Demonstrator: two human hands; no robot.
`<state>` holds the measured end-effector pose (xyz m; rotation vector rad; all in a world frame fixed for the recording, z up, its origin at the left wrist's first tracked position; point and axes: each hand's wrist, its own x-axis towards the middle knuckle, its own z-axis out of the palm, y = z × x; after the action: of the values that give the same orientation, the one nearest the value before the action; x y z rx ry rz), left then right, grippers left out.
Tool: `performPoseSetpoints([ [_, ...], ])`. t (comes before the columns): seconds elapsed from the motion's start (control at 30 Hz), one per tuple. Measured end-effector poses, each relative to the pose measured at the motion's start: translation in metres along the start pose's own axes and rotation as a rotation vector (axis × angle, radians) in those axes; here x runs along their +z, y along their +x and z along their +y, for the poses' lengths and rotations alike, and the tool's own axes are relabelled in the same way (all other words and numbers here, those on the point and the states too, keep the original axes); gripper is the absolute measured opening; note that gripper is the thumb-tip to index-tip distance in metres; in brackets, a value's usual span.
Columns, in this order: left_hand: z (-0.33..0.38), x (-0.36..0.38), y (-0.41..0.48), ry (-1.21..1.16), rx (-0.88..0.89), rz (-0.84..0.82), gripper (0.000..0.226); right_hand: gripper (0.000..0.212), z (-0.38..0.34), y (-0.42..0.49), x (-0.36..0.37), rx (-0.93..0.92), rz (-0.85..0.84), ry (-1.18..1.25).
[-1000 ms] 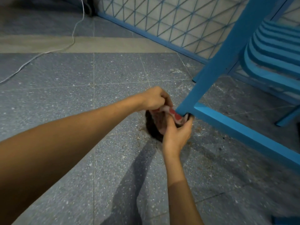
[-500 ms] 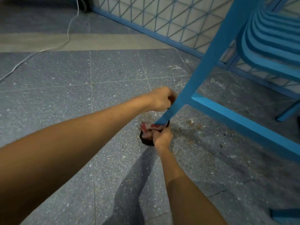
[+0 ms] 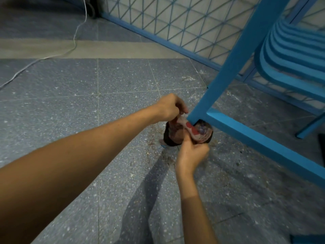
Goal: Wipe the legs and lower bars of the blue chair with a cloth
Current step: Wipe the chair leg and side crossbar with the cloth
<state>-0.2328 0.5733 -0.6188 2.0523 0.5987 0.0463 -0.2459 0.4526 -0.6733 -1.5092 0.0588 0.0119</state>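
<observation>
Entry: I am working on the foot of 1 leg (image 3: pixel 228 67) of the blue chair (image 3: pixel 290 50). The cloth (image 3: pixel 197 132) is looping around the bottom of that leg, just below its joint with the lower bar (image 3: pixel 255 136). Left hand (image 3: pixel 169 107) is pinching 1 end with curled fingers. Right hand (image 3: pixel 191 154) is gripping the other end in a closed fist. My judgement: holding 2 ends is wrapping the strip around the square post, so several faces are getting rubbed together. The cloth is looking soft and worn, dark with red patches. The chair is looking smooth, painted and straight-edged. Grit is lying on the speckled floor (image 3: pixel 70 103) beneath.
</observation>
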Motion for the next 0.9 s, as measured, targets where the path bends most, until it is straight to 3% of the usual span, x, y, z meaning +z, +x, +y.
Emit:
performPoseSetpoints([
  [0.13,-0.008,-0.002,-0.003,0.046,-0.046,-0.028,0.042,0.043,0.011,0.000,0.001,0.002,0.006,-0.126],
  [0.33,-0.010,-0.002,-0.007,0.169,-0.071,-0.134,0.031,0.022,-0.020,0.011,0.005,0.070,-0.103,-0.231],
  [0.47,-0.002,-0.006,-0.008,0.028,-0.061,-0.120,0.030,0.016,-0.033,-0.001,0.008,-0.001,-0.060,-0.188],
  [0.7,-0.002,-0.010,-0.005,-0.204,-0.128,-0.180,0.035,0.034,-0.026,-0.021,0.011,-0.048,0.044,-0.174],
  [0.9,-0.006,-0.013,-0.003,-0.252,-0.152,-0.170,0.024,0.027,-0.047,0.011,0.007,0.051,-0.135,-0.229],
])
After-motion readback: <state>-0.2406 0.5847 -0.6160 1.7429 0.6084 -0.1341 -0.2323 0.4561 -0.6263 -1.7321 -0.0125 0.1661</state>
